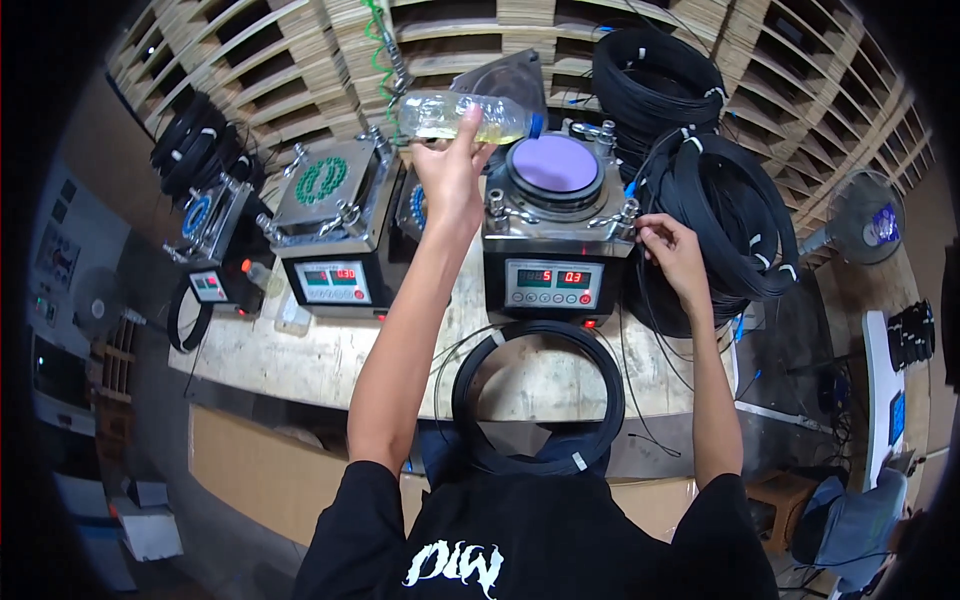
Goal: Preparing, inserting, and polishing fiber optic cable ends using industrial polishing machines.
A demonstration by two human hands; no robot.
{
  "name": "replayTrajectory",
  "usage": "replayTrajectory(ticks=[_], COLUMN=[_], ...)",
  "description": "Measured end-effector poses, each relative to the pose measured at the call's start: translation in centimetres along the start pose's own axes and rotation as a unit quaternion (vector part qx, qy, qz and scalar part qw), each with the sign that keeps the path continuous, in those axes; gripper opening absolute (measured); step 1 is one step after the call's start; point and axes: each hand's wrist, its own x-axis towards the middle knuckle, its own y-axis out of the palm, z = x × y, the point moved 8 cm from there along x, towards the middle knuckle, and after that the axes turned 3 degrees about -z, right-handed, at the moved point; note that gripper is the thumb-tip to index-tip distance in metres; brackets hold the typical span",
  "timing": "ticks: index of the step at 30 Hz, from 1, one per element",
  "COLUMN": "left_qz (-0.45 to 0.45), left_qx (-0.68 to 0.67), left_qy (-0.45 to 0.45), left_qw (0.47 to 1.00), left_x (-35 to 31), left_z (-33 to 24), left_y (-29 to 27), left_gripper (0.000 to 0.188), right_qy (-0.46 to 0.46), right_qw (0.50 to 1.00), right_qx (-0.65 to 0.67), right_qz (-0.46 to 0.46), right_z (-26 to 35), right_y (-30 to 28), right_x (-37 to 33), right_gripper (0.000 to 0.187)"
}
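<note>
My left hand [455,175] grips a clear plastic bottle [440,108] with yellowish liquid inside. The bottle lies sideways, its blue nozzle end beside the far left edge of a round purple pad [555,163]. That pad sits on top of a polishing machine [510,245] with metal corner clamps and a lit red display. At the machine's right side my right hand [675,250] has its fingers curled together, close to a corner clamp [627,212] and thin black cable. What lies between those fingers, if anything, is too small to make out.
Left of me stand two similar machines, one carrying a plate with green fittings [322,180]. Coils of black cable [735,215] are piled at the right. Another black coil [538,330] hangs over the bench's front edge. A fan [868,218] stands far right.
</note>
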Motion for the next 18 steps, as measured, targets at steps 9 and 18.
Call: replayTrajectory(ticks=[9,18], left_qz=[0.146,0.278], left_qx=[0.361,0.496], left_qy=[0.242,0.23], left_qw=[0.889,0.789], left_x=[0.8,-0.8], left_z=[0.5,1.9], left_y=[5.2,10.8], left_gripper=[0.079,0.057], right_qy=[-0.006,-0.001], right_qw=[1.0,1.0], right_qx=[0.008,0.019], right_qz=[-0.005,-0.016], right_z=[0.0,-0.3], right_y=[-0.2,-0.5], right_x=[-0.2,-0.2], right_gripper=[0.017,0.017])
